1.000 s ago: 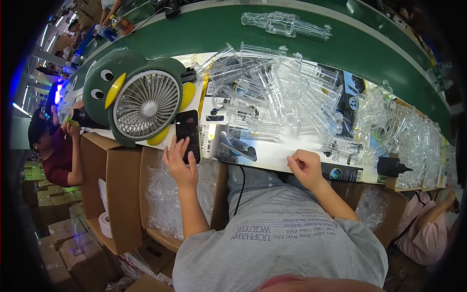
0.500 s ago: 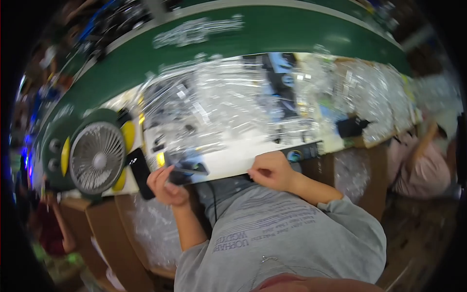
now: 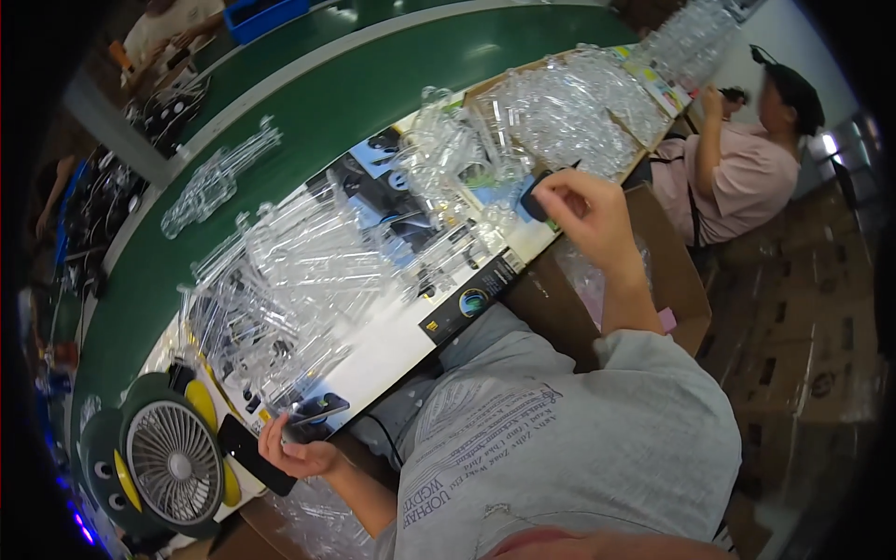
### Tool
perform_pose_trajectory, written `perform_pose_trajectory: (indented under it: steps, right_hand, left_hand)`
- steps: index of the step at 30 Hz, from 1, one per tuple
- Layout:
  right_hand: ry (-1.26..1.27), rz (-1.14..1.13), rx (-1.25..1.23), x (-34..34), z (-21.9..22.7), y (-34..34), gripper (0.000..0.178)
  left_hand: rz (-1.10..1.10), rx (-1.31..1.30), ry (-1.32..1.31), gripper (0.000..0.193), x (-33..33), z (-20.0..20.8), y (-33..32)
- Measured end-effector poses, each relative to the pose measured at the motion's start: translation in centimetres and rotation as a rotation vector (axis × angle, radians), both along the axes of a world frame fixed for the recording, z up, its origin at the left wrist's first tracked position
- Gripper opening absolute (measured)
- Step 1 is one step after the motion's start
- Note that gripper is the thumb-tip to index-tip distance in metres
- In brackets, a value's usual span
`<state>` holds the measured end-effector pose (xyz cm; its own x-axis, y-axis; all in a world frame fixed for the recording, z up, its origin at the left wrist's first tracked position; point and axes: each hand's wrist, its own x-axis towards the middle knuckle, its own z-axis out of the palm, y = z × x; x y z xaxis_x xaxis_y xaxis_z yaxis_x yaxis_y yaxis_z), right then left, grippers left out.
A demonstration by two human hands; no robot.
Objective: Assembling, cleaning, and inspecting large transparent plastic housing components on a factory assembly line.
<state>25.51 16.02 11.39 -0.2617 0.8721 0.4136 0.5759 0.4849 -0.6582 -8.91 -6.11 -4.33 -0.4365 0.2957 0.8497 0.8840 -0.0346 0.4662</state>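
Observation:
My right hand [image 3: 588, 213] is at the right part of the work surface, fingers curled and closed at the edge of a small black object [image 3: 534, 198] whose kind I cannot make out. My left hand [image 3: 297, 452] is at the near left edge of the board, fingertips and thumb close together in a pinch. What it holds is too small to name; a grey and dark flat shape [image 3: 322, 408] shows beside the fingertips. Many clear plastic tube-like pieces [image 3: 308, 271] are heaped on the printed cardboard [image 3: 397, 341] between my hands. A black phone [image 3: 254, 457] lies left of my left hand.
A green fan [image 3: 177, 467] with yellow trim stands at the near left. More clear pieces fill a cardboard box [image 3: 560, 107] at the far right; a clear cluster [image 3: 219, 177] lies on the green belt [image 3: 308, 121]. An open carton [image 3: 667, 271] stands below the edge. A co-worker [image 3: 747, 168] sits at right.
The view has swung to the right. My right hand has moved from the board's near edge out to the black object. My left hand stays pinched at the board's near left edge.

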Motion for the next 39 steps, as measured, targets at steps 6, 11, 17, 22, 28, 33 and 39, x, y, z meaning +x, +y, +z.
perform_pose_trajectory:
  steps: [6, 11, 17, 22, 28, 33, 39]
  right_hand:
    - [0.307, -0.298, 0.278, 7.0, -6.7, 0.7, 0.008]
    - [0.153, -0.368, 0.195, 7.9, -11.1, 0.2, 0.019]
    - [0.128, -0.454, 0.028, 5.3, -13.6, 2.3, 0.041]
    - [0.03, -0.505, -0.051, 4.4, -14.1, 3.7, 0.036]
    - [0.429, -0.394, 0.082, 4.3, -15.7, 3.6, 0.026]
    - [0.649, -0.373, 0.107, 4.8, -16.6, 2.1, 0.024]
    - [0.758, -0.027, -0.012, 3.3, -8.8, 1.7, 0.028]
  left_hand:
    - [-0.03, 0.02, -0.005, 0.03, 0.2, 0.1, -0.1]
    - [-0.095, 0.135, 0.148, 0.029, 1.4, 1.8, 1.0]
    - [-0.62, -0.217, 0.177, 0.025, 9.1, 6.6, 6.1]
    - [-0.698, -0.578, 0.242, 0.037, 15.1, 7.8, 12.5]
    - [-0.611, -0.739, 0.253, 0.05, 16.9, 6.1, 15.8]
    - [-0.534, -0.821, 0.353, 0.044, 17.2, 5.8, 17.2]
    - [-0.483, -0.87, 0.378, 0.039, 16.9, 5.6, 17.4]
